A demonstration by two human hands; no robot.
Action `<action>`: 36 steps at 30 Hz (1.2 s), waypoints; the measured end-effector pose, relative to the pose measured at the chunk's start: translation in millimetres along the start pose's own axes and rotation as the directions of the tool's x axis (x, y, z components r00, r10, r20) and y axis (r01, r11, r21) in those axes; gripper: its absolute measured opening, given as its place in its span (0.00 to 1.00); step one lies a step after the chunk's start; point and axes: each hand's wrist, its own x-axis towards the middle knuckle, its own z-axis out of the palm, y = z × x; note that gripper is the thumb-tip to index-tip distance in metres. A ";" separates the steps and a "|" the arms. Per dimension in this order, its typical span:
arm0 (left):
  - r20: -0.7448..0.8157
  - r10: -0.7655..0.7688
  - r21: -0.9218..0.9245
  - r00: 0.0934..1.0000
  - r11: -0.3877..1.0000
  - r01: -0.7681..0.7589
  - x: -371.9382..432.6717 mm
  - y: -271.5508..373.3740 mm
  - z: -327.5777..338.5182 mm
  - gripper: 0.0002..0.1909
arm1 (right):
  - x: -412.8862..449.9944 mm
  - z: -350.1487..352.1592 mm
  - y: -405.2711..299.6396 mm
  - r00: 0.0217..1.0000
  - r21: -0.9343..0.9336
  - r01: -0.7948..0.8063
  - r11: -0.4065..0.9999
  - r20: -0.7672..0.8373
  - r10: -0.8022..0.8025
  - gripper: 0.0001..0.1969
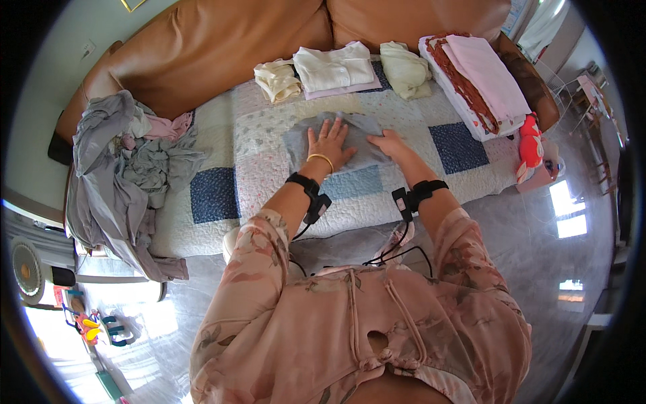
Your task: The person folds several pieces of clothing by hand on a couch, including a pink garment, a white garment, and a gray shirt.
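Note:
A grey cloth garment [361, 123] lies in a flat bundle on the patchwork quilt [348, 202] that covers the sofa seat. My left hand [329, 144] rests palm down on it with the fingers spread. At the garment's right edge is my right hand [391, 145], thumb and forefinger touching the fabric; whether they pinch it cannot be made out. Behind the garment sit a cream folded cloth [276, 81], a folded white buttoned shirt [333, 65] on a pale lilac cloth, and a pale green folded garment [405, 70].
Rumpled grey clothes [106, 151] heap over the sofa's left end, with a pink cloth [169, 126] among them. Folded pink and white bedding [487, 76] is stacked on the right. Beside it sits a red plush toy [530, 146]. The leather backrest [242, 40] rises behind.

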 end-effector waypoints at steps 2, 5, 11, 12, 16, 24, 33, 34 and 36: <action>-0.043 0.003 0.059 0.999 0.998 0.000 -16.2 -6.0 9.0 0.36 | -14.8 -1.8 -25.1 0.989 0.137 -0.078 0.987 0.139 0.058 0.27; 0.082 -0.009 -0.008 0.997 1.000 0.010 -20.8 -9.7 10.2 0.36 | -25.7 -6.5 -40.1 0.981 0.207 -0.115 0.971 0.177 0.079 0.26; -0.166 -0.053 -0.609 0.985 0.791 -0.060 7.4 -35.7 -1.0 0.30 | -2.3 -6.8 -9.9 0.988 0.373 -0.145 0.917 0.106 0.113 0.20; -0.163 -0.070 -0.611 0.984 0.790 -0.045 3.8 -57.1 3.8 0.30 | -7.4 -1.5 -22.0 0.988 0.415 -0.148 0.898 0.103 0.116 0.18; 0.254 -0.408 -0.961 0.877 -0.210 0.180 -30.3 -99.9 1.9 0.26 | -45.9 7.0 -98.9 0.995 0.403 -0.022 0.915 0.100 -0.021 0.21; 0.471 -0.443 -0.830 0.763 -0.516 0.213 -48.4 -121.7 10.5 0.27 | -94.9 111.8 -156.3 0.832 -0.235 0.550 0.801 0.075 -0.550 0.21; 0.273 -0.614 -0.924 0.741 0.048 0.380 -59.3 -106.3 18.2 0.29 | -99.3 83.6 -135.9 0.744 -0.273 0.665 0.695 0.163 -0.647 0.24; 0.301 -0.593 -0.903 0.747 0.076 0.424 -62.4 -111.0 23.5 0.29 | -94.1 84.1 -129.5 0.713 -0.307 0.673 0.673 0.028 -0.701 0.26; 0.284 -0.645 -0.907 0.710 0.058 0.416 -62.1 -115.7 43.1 0.31 | -87.7 96.0 -117.8 0.723 -0.428 0.651 0.627 0.097 -0.684 0.27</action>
